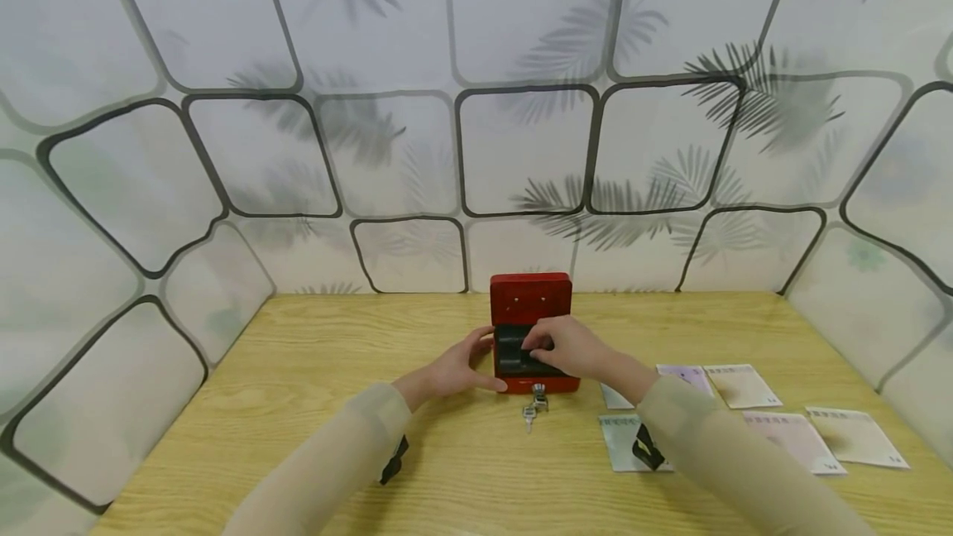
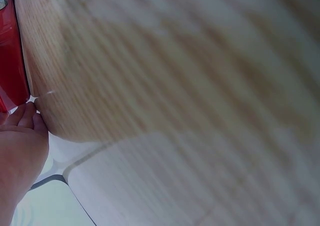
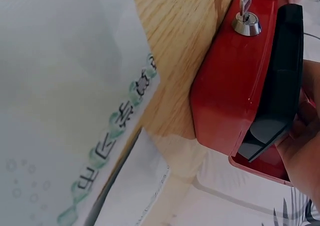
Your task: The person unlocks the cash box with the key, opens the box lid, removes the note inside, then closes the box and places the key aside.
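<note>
A red cash box [image 1: 558,385] stands on the table with its lid [image 1: 530,288] raised. My left hand [image 1: 454,369] holds it by the left side, thumb at the front corner and fingers toward the back. Inside sits a black coin tray [image 1: 510,350], and my right hand [image 1: 577,346] pinches it near the middle. In the right wrist view the tray [image 3: 280,61] is tilted, with one edge above the box's rim. My right fingertips are partly hidden behind it. A key stands in the silver lock [image 3: 247,24] on the front.
Another key [image 1: 529,414] hangs from the lock onto the wooden table [image 1: 447,470]. Several banknotes lie in rows to the right, among them a green one [image 1: 621,441], a pink one [image 1: 792,441] and a brownish one [image 1: 856,437]. A patterned curtain [image 1: 529,155] closes off the back.
</note>
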`<state>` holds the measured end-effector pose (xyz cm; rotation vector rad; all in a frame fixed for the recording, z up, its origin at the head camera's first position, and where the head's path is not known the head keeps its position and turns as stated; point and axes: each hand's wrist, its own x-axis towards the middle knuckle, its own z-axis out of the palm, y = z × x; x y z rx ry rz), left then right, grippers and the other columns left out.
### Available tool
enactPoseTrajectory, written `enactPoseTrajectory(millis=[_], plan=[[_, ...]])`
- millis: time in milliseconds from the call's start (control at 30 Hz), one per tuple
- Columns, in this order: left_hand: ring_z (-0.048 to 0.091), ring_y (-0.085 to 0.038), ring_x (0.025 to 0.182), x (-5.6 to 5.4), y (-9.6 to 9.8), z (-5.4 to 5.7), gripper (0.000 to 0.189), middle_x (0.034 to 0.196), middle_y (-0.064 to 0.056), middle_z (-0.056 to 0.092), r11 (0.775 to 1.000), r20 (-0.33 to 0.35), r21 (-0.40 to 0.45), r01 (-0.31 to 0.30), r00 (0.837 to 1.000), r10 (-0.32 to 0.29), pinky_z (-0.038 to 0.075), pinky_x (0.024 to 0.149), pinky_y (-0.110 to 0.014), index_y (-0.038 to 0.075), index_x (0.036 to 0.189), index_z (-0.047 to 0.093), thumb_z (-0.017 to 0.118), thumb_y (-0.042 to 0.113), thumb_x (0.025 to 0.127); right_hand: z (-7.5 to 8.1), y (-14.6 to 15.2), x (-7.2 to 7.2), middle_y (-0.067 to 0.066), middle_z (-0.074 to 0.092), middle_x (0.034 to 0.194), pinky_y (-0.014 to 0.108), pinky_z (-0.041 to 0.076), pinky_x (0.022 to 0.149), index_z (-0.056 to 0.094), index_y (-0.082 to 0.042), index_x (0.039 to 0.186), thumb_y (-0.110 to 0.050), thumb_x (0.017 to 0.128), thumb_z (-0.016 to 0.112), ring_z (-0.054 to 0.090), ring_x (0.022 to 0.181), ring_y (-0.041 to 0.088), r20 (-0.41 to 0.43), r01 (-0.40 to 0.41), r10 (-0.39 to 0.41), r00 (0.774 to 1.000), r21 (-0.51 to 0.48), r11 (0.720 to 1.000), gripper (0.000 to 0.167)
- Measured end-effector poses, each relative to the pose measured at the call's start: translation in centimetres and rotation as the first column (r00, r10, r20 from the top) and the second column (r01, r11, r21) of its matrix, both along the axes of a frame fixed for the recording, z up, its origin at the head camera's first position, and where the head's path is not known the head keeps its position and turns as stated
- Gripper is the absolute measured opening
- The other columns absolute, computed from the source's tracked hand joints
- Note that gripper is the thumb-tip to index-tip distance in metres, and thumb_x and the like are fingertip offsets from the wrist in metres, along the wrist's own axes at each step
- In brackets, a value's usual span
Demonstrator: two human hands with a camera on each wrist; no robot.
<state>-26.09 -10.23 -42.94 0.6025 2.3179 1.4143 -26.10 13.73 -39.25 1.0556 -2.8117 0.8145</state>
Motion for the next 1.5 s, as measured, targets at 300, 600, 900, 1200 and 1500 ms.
enactPoseTrajectory(millis=[300, 600, 900, 1200, 1500], plan=[[0.027, -0.03, 0.142, 0.0, 0.4, 0.1, 0.09, 0.153, -0.017, 0.032, 1.0, 0.002, -0.004, -0.005, 1.0, 0.005, 0.02, 0.115, -0.045, 0.012, 0.152, 0.023, 0.08, 0.018, 0.082, -0.3, 0.0, 0.0, -0.004, 0.068, 0.089, 0.034, 0.054, 0.075, 0.073, -0.011, 0.094, -0.006, 0.087, 0.073, 0.061, 0.081, 0.014, 0.011, 0.009, -0.01, 1.0, 0.045, 0.999, 0.009], [0.026, -0.03, 0.142, -0.1, 0.6, 0.1, 0.089, 0.154, -0.017, 0.031, 1.0, 0.014, 0.013, 0.002, 1.0, -0.002, 0.021, 0.115, -0.045, 0.012, 0.152, 0.024, 0.08, 0.016, 0.083, -0.8, 0.1, -0.4, -0.005, 0.067, 0.084, 0.031, 0.054, 0.073, 0.072, -0.011, 0.092, -0.005, 0.087, 0.073, 0.06, 0.077, 0.011, 0.039, 0.023, -0.025, 0.999, 0.046, 0.999, 0.008], [0.026, -0.03, 0.142, -0.3, 0.7, -0.2, 0.089, 0.154, -0.016, 0.031, 1.0, 0.019, 0.006, -0.004, 1.0, 0.004, 0.019, 0.115, -0.047, 0.013, 0.152, 0.024, 0.08, 0.018, 0.082, -0.5, 0.0, -0.3, -0.005, 0.066, 0.083, 0.032, 0.053, 0.072, 0.072, -0.011, 0.09, -0.004, 0.086, 0.073, 0.06, 0.076, 0.012, 0.057, 0.027, -0.029, 0.998, 0.048, 0.998, 0.008], [0.027, -0.031, 0.142, -0.4, 0.6, 0.0, 0.089, 0.153, -0.018, 0.033, 1.0, 0.0, -0.021, 0.016, 1.0, -0.016, 0.018, 0.115, -0.048, 0.01, 0.151, 0.024, 0.08, 0.017, 0.082, -0.5, 0.3, -0.4, -0.003, 0.067, 0.088, 0.031, 0.054, 0.073, 0.072, -0.01, 0.094, -0.006, 0.086, 0.073, 0.061, 0.079, 0.013, 0.045, 0.015, -0.015, 0.999, 0.001, 1.0, 0.009], [0.031, -0.035, 0.139, -0.4, -0.1, 0.4, 0.089, 0.15, -0.022, 0.035, 1.0, -0.021, 0.007, 0.023, 1.0, -0.022, 0.023, 0.114, -0.047, 0.004, 0.15, 0.025, 0.081, 0.009, 0.08, 1.0, 2.1, -0.6, -0.003, 0.066, 0.087, 0.033, 0.052, 0.072, 0.072, -0.004, 0.098, -0.011, 0.088, 0.073, 0.058, 0.078, 0.014, 0.046, 0.089, -0.082, 0.996, -0.19, 0.978, 0.013]])
